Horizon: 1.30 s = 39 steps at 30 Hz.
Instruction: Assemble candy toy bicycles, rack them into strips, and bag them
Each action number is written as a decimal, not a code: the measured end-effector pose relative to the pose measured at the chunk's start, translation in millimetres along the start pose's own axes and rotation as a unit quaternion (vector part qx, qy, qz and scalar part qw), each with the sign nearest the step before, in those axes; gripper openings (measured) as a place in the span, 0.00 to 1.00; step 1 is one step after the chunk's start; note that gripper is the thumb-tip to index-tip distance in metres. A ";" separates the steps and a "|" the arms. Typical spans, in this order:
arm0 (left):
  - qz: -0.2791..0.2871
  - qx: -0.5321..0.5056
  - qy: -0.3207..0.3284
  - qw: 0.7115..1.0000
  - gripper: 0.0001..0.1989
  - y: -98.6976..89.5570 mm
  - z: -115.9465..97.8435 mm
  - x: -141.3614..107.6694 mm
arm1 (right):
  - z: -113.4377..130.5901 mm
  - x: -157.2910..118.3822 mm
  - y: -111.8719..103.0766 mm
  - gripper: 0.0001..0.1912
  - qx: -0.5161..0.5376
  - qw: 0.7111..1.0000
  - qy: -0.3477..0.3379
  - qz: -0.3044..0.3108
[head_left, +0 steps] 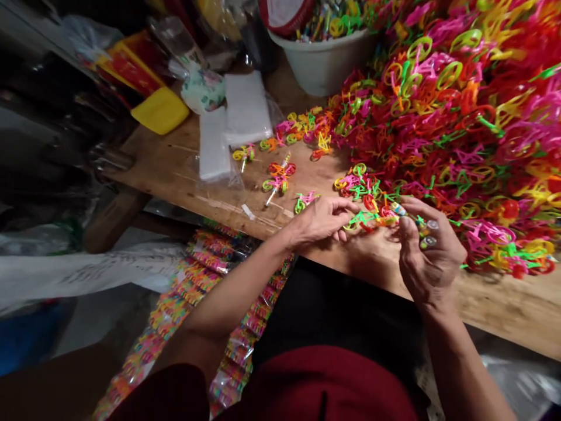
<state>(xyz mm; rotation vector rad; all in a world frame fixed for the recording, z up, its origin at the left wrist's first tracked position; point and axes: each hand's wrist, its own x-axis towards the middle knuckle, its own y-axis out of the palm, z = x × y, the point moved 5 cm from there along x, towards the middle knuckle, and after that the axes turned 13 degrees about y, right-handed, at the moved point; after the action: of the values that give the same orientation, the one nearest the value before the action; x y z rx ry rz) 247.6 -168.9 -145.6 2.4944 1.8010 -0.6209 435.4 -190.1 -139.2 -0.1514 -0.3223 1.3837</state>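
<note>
My left hand (pixel 322 222) reaches over the wooden tabletop, its fingers bent and apart beside a green plastic toy bicycle piece (pixel 363 220). Whether the fingertips touch that piece I cannot tell. My right hand (pixel 432 257) is closed around several slim clear tubes with colourful printing. One printed tube (pixel 398 209) sticks out between thumb and index finger, while round clear ends (pixel 428 241) show between the other fingers. Small neon bicycle pieces (pixel 362 184) lie just beyond both hands. To the left are toy bicycles with a printed tube (pixel 277 182) attached.
A large heap of neon plastic pieces (pixel 438 128) covers the right side. Behind stands a white tub (pixel 324 64) of printed tubes. White packets (pixel 248 108) and a yellow scoop-like container (pixel 161 111) lie left. Strips of packed toys (pixel 175 321) hang below the table edge.
</note>
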 end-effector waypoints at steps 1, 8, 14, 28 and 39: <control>0.013 0.020 0.008 1.000 0.18 -1.0 -2.2 3.7 | -0.4 5.0 -1.5 0.10 0.000 1.000 -0.007 0.009; 0.074 0.044 0.062 0.994 0.14 -12.4 -36.3 40.4 | -11.9 39.0 10.0 0.21 0.068 0.950 0.171 0.252; -0.014 -0.181 0.034 0.983 0.18 -0.1 -22.5 43.2 | -24.0 31.3 9.2 0.21 0.233 0.934 0.250 0.102; -0.043 -0.308 0.071 0.948 0.38 32.1 3.7 22.8 | -19.1 22.2 20.7 0.23 0.471 0.825 0.308 0.056; 0.049 -0.229 0.046 0.971 0.17 22.6 -1.9 17.8 | -28.5 22.7 16.2 0.23 0.473 0.824 0.308 0.054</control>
<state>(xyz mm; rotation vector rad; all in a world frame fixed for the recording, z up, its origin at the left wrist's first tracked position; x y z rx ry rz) 273.5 -159.9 -154.6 2.3014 1.6035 -0.0694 432.5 -162.5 -167.8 0.2195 0.9361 1.3811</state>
